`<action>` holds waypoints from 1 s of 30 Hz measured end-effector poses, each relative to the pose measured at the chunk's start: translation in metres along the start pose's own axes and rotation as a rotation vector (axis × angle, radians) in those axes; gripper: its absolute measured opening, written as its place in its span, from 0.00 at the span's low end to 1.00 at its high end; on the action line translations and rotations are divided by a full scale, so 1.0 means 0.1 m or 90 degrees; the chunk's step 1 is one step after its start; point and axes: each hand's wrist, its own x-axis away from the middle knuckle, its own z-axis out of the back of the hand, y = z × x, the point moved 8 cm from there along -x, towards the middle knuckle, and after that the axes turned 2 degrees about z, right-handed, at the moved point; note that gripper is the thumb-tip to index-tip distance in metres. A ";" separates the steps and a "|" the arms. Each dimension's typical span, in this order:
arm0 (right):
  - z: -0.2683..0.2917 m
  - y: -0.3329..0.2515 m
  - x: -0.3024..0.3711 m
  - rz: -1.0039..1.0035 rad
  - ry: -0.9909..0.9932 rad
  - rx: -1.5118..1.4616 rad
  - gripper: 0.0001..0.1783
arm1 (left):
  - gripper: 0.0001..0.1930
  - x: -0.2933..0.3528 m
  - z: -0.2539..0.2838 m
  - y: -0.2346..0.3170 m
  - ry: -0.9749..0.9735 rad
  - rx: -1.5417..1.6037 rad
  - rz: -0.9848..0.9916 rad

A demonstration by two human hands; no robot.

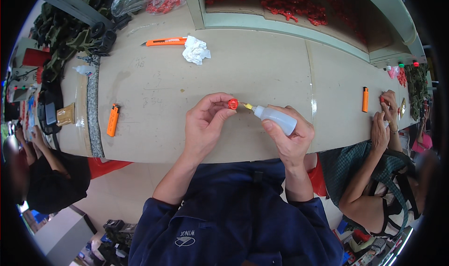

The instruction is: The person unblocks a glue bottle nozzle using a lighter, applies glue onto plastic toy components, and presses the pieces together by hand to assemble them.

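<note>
Between the thumb and fingertips of my left hand (204, 125) is a small round red plastic part (233, 104). My right hand (297, 137) is wrapped round a translucent white squeeze bottle (278, 119), tilted with its yellow nozzle (249, 106) toward the red part. The nozzle's thin tip ends close to the part; whether it touches I cannot tell. Both hands are over the worktable, near its front edge. Beyond them lie an orange utility knife (166, 41) and a crumpled white tissue (196, 50).
An orange lighter (112, 120) lies left, another lighter (365, 99) right. A shelf (280, 24) at the back holds many red parts (294, 6). Dark green parts (70, 48) are piled far left. One co-worker (56, 177) sits left, another (374, 191) right, handling a red piece.
</note>
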 end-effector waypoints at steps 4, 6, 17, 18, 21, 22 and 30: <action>0.02 0.05 0.04 -0.027 0.005 -0.055 0.15 | 0.09 0.01 0.00 0.02 0.003 0.018 -0.008; 0.04 0.07 0.04 -0.051 0.008 -0.092 0.15 | 0.09 0.00 0.02 0.02 0.002 0.040 -0.024; -0.02 0.42 -0.33 -0.074 0.008 0.083 0.17 | 0.09 0.05 0.03 0.03 0.002 0.030 -0.028; -0.05 0.49 -0.37 -0.092 0.004 0.070 0.17 | 0.09 0.07 -0.02 0.06 -0.013 0.037 -0.030; -0.11 0.53 -0.40 -0.069 0.003 0.078 0.17 | 0.09 0.08 -0.07 0.02 -0.015 0.043 0.015; -0.13 0.48 -0.41 -0.034 -0.004 0.094 0.17 | 0.09 0.09 -0.09 0.01 -0.014 0.043 0.032; 0.06 0.36 -0.62 -0.028 -0.073 0.102 0.21 | 0.10 0.05 -0.15 -0.06 -0.031 0.042 0.048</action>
